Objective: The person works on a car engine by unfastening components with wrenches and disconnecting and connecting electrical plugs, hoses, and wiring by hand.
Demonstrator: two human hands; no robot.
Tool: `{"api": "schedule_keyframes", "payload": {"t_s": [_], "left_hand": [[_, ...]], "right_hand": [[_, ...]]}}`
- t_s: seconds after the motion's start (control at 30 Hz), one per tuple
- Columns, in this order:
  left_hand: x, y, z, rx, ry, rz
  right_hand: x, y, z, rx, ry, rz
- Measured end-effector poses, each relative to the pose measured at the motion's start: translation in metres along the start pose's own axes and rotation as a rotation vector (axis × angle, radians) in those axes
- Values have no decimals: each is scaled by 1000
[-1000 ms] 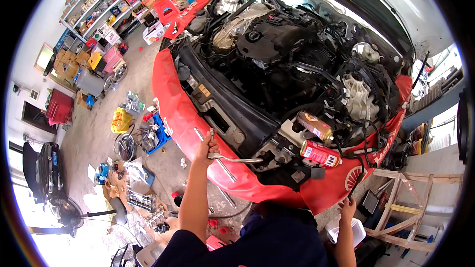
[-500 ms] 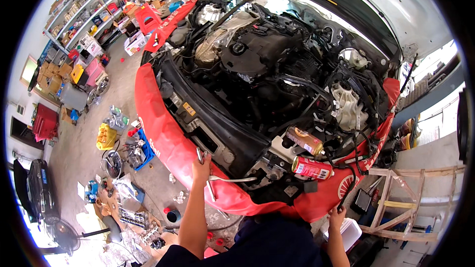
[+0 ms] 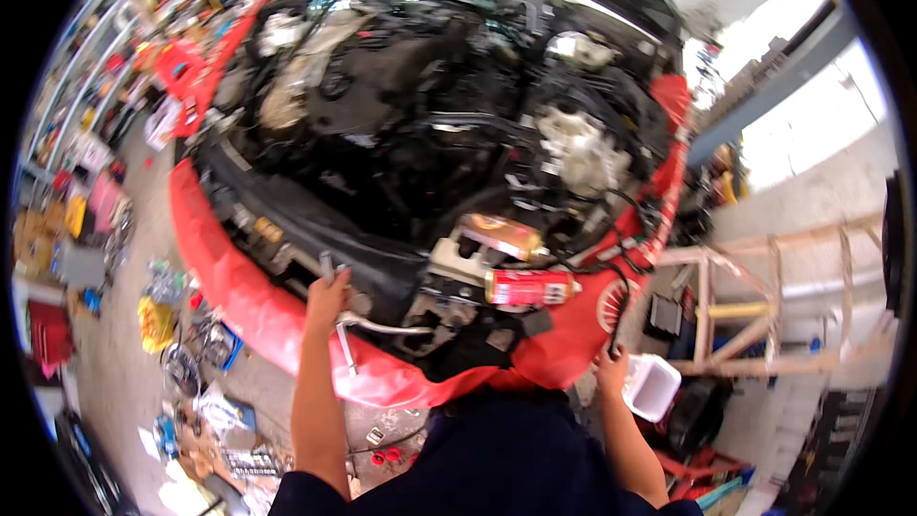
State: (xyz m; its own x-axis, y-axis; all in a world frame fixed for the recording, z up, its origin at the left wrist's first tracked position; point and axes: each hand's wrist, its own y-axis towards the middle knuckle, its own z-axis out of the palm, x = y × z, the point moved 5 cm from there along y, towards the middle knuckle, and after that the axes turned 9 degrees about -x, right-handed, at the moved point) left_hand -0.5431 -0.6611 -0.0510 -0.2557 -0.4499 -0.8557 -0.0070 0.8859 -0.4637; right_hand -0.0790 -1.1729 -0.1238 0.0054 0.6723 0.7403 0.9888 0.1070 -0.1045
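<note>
My left hand [image 3: 328,304] is closed round a chrome hand tool [image 3: 328,268] above the front edge of the engine bay; blur hides its exact kind. Beside that hand, a bent silver bar [image 3: 387,328] and a thin metal rod [image 3: 346,352] show over the red fender cover [image 3: 287,336]. My right hand [image 3: 610,373], low at the right edge of the cover, has its fingers closed on the end of a black cable [image 3: 626,298]. Between the hands, a red spray can [image 3: 531,288] and a brown-gold can [image 3: 499,236] lie on their sides.
The open engine bay [image 3: 382,86] spreads ahead. To the right stand a wooden frame [image 3: 755,311] and a white bin [image 3: 653,387]. Parts, bags and a blue tray [image 3: 225,346] lie on the floor at left, with shelves [image 3: 81,86] farther back.
The view has swung right, so the car sits farther left in it and the picture is blurred. Both hands keep their holds; the right remains beside the cover's edge.
</note>
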Motion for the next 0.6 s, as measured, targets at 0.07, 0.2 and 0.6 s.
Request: {"api": "schedule_keyframes", "payload": {"t_s": [0.07,0.2,0.6], "left_hand": [[-13,-27,-8,20,-37,-17],[-84,-115,-11,143,55,79],[-51,-241,181,138,-809,-428]], "right_hand": [[20,-14,1,35,-21,8],[81,-42,-22,-70,-41,-23],[206,124,-23,-92,-67,-550]]}}
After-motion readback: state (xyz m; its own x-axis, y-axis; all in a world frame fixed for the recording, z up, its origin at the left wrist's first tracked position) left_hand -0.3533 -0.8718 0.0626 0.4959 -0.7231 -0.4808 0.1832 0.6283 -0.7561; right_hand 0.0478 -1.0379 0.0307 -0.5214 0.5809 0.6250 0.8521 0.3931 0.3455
